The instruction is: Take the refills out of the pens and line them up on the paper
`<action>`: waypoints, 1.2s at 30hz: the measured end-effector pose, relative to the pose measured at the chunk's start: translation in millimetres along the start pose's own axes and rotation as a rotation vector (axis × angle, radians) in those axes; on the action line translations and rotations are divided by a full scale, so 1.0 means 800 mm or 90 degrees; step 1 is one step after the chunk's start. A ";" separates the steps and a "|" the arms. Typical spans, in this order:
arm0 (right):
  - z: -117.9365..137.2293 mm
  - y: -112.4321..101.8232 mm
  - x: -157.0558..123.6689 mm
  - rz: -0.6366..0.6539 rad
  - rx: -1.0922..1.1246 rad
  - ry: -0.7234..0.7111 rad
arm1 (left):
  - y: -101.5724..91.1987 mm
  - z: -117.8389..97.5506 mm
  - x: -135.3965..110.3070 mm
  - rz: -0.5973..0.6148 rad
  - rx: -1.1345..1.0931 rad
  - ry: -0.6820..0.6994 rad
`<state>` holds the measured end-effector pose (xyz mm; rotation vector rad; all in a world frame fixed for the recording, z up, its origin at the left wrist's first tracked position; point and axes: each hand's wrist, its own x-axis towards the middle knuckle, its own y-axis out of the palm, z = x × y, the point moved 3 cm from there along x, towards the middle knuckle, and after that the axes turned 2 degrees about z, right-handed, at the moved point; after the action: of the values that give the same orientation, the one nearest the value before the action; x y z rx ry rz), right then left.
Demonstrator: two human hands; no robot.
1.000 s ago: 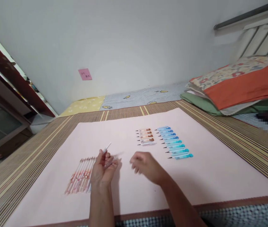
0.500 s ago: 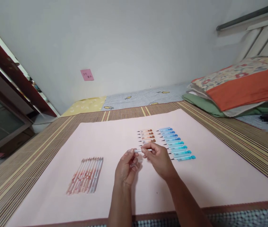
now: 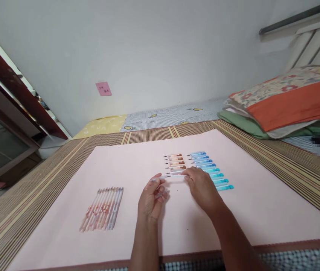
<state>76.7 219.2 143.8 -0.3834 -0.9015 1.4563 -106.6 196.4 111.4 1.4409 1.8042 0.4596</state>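
On a pink sheet [image 3: 137,162] lie a short row of brown-capped pens [image 3: 175,162], a longer row of blue-capped pens [image 3: 209,169] and, at the left, a bundle of several clear pen barrels [image 3: 103,209]. My right hand [image 3: 202,188] pinches a thin white pen [image 3: 174,175] by its right end, just below the brown row. My left hand [image 3: 151,197] is loosely curled beside the pen's left tip, with a small clear piece [image 3: 159,195] in its fingers.
The sheet rests on a striped mat [image 3: 35,177] over a bed. Folded bedding with an orange cover [image 3: 287,101] is stacked at the right. A dark wooden cabinet [image 3: 4,124] stands at the left. A pink note [image 3: 103,89] sticks on the wall.
My left hand carried the pen from the barrel bundle toward the middle. My right hand took hold of it and drew it rightward to the foot of the brown row.
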 end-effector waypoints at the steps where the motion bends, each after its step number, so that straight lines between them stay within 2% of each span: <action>1: -0.004 -0.002 0.000 0.003 -0.014 0.020 | -0.001 0.000 0.000 -0.006 -0.002 -0.003; 5: -0.009 -0.009 -0.002 -0.005 0.046 0.096 | -0.001 0.001 0.000 -0.019 -0.004 -0.022; 8: 0.010 -0.004 -0.005 -0.036 0.112 0.038 | 0.003 0.005 -0.001 0.000 0.017 -0.045; 10: 0.026 0.005 -0.007 -0.027 0.126 0.005 | 0.006 0.008 -0.002 0.010 0.040 -0.059; 13: 0.044 0.023 -0.009 0.027 0.078 -0.010 | 0.007 0.012 -0.004 0.012 0.072 -0.076; 16: 0.049 0.031 -0.010 0.083 -0.005 -0.023 | 0.005 0.014 -0.002 0.014 0.099 -0.087; 20: 0.047 0.026 -0.008 0.131 -0.069 -0.006 | 0.005 0.018 0.003 0.028 0.116 -0.084; 25: 0.048 0.008 0.007 0.161 -0.078 0.021 | 0.014 0.024 0.000 0.057 0.073 -0.077; 27: 0.041 0.003 0.019 0.155 -0.054 0.022 | 0.015 0.020 -0.002 0.047 0.039 -0.091; 30: 0.011 0.003 0.035 0.129 -0.031 0.036 | 0.008 0.005 -0.002 -0.013 -0.003 -0.109; 33: -0.027 0.015 0.039 0.102 -0.045 0.068 | -0.006 -0.017 0.002 -0.082 -0.060 -0.082; 36: -0.052 0.031 0.035 0.088 -0.071 0.086 | -0.018 -0.033 0.006 -0.126 -0.117 -0.046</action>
<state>86.1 261.3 107.8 -0.6301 -0.8629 1.4912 -136.2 201.0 116.6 1.1288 1.7761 0.4524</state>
